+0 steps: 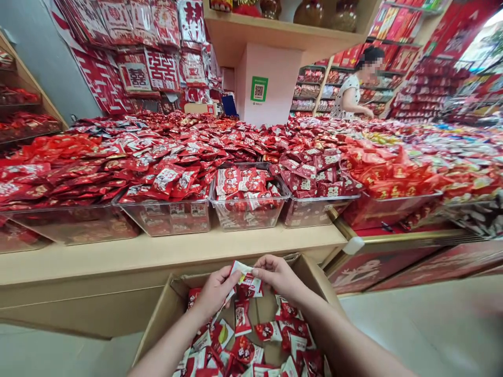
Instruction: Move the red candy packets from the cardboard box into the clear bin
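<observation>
Over an open cardboard box (324, 293), my left hand (215, 293) and my right hand (280, 276) come close together. Between their fingertips is a small red and white candy packet (241, 268), pinched by both hands at its upper edge. My left fingers curl round its left side, partly hiding it. Directly beneath it shows another red packet (250, 286); whether it hangs from the hands or lies in the box I cannot tell. Several loose red and white candy packets (245, 350) are scattered on the box's bottom.
Beyond the box runs a pale wooden counter ledge (251, 242). On it stand clear plastic bins (248, 212) heaped with red wrapped sweets (173, 175). A white pillar (271, 78) bears a green QR code sign (259, 89). Another person (348, 97) stands behind the display at right.
</observation>
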A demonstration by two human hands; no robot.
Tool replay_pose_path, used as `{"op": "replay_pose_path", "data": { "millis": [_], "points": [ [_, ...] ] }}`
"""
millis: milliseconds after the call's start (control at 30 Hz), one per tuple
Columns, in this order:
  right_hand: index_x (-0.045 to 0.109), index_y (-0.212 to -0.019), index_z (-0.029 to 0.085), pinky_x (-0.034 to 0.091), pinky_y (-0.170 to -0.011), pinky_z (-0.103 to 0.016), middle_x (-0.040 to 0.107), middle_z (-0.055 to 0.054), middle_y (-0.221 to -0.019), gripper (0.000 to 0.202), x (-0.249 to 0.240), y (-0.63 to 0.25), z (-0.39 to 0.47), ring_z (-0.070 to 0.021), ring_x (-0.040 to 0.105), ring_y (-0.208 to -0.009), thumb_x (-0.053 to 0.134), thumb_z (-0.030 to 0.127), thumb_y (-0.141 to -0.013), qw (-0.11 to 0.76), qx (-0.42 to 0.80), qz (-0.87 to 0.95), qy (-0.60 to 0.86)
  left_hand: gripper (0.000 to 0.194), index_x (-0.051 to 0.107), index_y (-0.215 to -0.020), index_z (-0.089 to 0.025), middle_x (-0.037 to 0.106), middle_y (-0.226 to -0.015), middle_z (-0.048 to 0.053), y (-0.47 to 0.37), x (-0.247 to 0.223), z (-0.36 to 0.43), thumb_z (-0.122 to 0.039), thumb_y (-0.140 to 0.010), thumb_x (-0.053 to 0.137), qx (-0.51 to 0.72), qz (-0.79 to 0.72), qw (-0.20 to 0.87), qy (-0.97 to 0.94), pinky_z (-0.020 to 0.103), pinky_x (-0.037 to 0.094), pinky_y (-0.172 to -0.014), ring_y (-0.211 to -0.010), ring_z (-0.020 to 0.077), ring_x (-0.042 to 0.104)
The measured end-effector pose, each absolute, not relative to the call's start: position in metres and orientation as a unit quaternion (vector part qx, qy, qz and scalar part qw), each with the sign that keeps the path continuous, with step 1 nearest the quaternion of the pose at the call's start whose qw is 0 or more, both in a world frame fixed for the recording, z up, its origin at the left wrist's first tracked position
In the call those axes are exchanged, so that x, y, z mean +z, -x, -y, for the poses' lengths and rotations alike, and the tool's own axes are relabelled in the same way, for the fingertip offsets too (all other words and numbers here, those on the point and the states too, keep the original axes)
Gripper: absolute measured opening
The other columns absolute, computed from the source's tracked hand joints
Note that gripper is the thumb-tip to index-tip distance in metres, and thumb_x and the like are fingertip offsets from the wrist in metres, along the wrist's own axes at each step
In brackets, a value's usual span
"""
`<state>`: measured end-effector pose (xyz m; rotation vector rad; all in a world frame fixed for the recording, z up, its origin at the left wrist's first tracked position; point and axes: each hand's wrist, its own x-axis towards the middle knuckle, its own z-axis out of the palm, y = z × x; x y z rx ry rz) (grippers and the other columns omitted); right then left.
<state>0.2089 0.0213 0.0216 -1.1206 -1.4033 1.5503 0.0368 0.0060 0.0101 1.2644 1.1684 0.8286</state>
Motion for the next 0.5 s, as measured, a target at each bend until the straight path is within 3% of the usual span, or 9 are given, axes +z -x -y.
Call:
{"op": "replay_pose_path", "data": {
  "millis": [100,200,267,333,400,500],
  "points": [
    [0.055,-0.072,0.014,0.034,-0.044,-0.018,0.054,0.002,-0.058,0.025,0.020,-0.208,-0.020,-0.0062,0.042,-0.046,0.054,0.038,-0.071,0.392,0.581,0.567,0.433,0.037,0.056,-0.089,-0.015,0.046,-0.048,-0.008,-0.038,0.008,-0.005,-0.047,-0.072,0.050,0.365,-0.495,0.596,-0.516,0.014,0.022,-0.028,-0.029,0.0024,0.033],
    [0.060,-0.074,0.016,0.041,-0.061,-0.025,0.059,-0.002,-0.069,0.018,0.025,-0.208,-0.017,-0.0118,0.052,-0.064,0.054,0.033,-0.073,0.430,0.470,0.646,0.420,0.043,0.052,-0.096,-0.016,0.053,-0.056,-0.005,-0.039,0.014,-0.003,-0.052,-0.073,0.044,0.371,-0.465,0.642,-0.484,0.013,0.021,-0.027,-0.028,0.0018,0.034],
    [0.063,-0.076,0.020,0.040,-0.072,-0.029,0.060,-0.004,-0.077,0.013,0.031,-0.209,-0.014,-0.0148,0.052,-0.077,0.055,0.030,-0.073,0.438,0.379,0.714,0.395,0.046,0.048,-0.100,-0.017,0.054,-0.056,-0.004,-0.038,0.019,-0.002,-0.054,-0.076,0.037,0.388,-0.440,0.668,-0.458,0.013,0.021,-0.028,-0.028,0.0016,0.032],
    [0.064,-0.078,0.023,0.038,-0.080,-0.032,0.058,-0.005,-0.086,0.011,0.034,-0.210,-0.012,-0.0166,0.050,-0.088,0.056,0.027,-0.072,0.433,0.330,0.753,0.370,0.039,0.048,-0.099,-0.018,0.050,-0.052,-0.006,-0.038,0.025,-0.001,-0.049,-0.076,0.041,0.399,-0.437,0.668,-0.452,0.012,0.020,-0.028,-0.027,0.0009,0.030],
    [0.062,-0.085,0.023,0.036,-0.084,-0.033,0.053,-0.006,-0.098,0.016,0.033,-0.210,-0.012,-0.0181,0.046,-0.097,0.057,0.025,-0.070,0.450,0.346,0.737,0.366,0.031,0.049,-0.095,-0.019,0.050,-0.054,-0.007,-0.038,0.028,0.000,-0.040,-0.073,0.052,0.395,-0.458,0.643,-0.470,0.011,0.022,-0.027,-0.028,0.0001,0.029],
    [0.050,-0.102,0.022,0.040,-0.080,-0.032,0.047,-0.008,-0.107,0.035,0.025,-0.206,-0.014,-0.0181,0.048,-0.097,0.058,0.026,-0.069,0.492,0.476,0.624,0.377,0.037,0.047,-0.100,-0.021,0.054,-0.066,-0.004,-0.039,0.029,0.001,-0.033,-0.067,0.060,0.392,-0.475,0.605,-0.505,0.011,0.029,-0.028,-0.032,0.0005,0.032]
  ]
}}
